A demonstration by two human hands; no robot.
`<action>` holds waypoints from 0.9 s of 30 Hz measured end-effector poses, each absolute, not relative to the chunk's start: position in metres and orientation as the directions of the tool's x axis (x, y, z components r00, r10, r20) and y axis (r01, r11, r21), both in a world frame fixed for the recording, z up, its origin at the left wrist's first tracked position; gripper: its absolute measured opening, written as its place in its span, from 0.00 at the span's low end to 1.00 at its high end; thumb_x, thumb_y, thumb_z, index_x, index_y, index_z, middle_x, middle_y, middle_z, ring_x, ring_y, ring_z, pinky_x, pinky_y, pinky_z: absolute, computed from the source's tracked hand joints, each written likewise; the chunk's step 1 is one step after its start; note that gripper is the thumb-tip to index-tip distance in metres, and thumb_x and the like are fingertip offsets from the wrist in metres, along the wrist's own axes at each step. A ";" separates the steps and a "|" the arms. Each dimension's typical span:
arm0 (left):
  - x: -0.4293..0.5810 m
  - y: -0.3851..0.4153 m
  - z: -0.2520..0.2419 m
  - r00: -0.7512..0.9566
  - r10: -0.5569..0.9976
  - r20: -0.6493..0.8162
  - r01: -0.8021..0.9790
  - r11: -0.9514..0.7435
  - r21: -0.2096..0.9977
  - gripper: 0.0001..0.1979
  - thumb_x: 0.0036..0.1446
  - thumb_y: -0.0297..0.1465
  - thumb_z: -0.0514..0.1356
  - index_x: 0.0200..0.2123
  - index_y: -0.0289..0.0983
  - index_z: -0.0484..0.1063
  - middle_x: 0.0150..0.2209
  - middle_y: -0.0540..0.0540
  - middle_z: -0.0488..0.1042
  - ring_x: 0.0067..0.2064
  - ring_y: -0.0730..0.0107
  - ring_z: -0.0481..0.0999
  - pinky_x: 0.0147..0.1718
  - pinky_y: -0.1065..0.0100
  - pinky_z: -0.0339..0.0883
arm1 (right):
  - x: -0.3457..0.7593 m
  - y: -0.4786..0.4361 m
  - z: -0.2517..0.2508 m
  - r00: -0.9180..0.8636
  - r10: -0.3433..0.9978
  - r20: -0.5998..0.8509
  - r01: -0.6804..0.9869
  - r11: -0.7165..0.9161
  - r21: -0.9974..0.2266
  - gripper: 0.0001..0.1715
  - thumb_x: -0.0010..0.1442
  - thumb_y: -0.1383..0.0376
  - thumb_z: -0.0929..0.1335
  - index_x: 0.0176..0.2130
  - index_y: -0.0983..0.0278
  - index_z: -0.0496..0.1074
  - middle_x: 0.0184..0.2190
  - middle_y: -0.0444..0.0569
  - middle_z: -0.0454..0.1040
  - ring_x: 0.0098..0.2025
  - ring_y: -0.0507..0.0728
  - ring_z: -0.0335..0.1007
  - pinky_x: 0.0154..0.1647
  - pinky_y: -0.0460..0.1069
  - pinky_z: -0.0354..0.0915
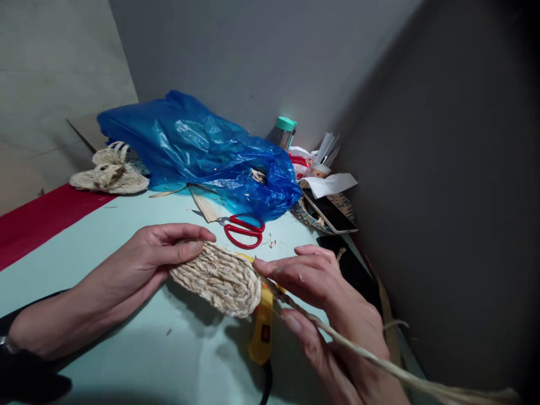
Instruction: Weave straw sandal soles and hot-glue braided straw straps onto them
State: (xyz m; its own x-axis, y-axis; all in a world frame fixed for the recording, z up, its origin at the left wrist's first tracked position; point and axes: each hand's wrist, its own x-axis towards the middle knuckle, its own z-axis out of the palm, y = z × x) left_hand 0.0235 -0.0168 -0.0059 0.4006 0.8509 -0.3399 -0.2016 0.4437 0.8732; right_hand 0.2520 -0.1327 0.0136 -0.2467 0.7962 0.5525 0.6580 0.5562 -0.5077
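Observation:
My left hand (169, 247) grips the left end of a woven straw sole (223, 278), thumb on top and fingers behind. The sole is an oval of braided pale rows, held tilted above the table. From its right end a twisted straw cord (337, 336) runs toward the lower right. My right hand (324, 304) holds this cord between thumb and fingers, with the index fingertip close to the sole's edge. Behind and below the sole lies a yellow glue gun (264, 332) with a red switch and black cable, partly hidden by the sole.
Red-handled scissors (244, 230) lie beyond the sole. A blue plastic bag (189, 146) spreads behind, with woven straw pieces (112, 174) at its left. At the right are a basket (301, 212) with a phone (331, 211) on it, a cup of sticks (318, 170) and a bottle (283, 132).

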 end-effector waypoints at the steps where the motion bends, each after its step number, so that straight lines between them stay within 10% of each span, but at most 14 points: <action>1: 0.023 -0.017 -0.006 0.403 0.851 -0.337 -0.197 0.440 0.876 0.15 0.44 0.27 0.77 0.38 0.34 0.82 0.31 0.43 0.84 0.31 0.63 0.84 0.30 0.70 0.79 | 0.252 -0.133 0.014 -0.243 0.802 0.546 0.664 0.547 -0.509 0.12 0.74 0.63 0.63 0.55 0.60 0.68 0.49 0.41 0.80 0.51 0.51 0.75 0.66 0.49 0.52; 27: 0.022 -0.014 -0.018 0.363 0.885 -0.291 -0.193 0.377 0.906 0.12 0.50 0.29 0.74 0.40 0.37 0.83 0.36 0.43 0.85 0.34 0.64 0.84 0.33 0.72 0.78 | 0.245 -0.134 -0.003 -0.178 0.862 0.474 0.637 0.468 -0.612 0.24 0.72 0.57 0.66 0.63 0.58 0.64 0.54 0.51 0.71 0.56 0.58 0.71 0.58 0.54 0.72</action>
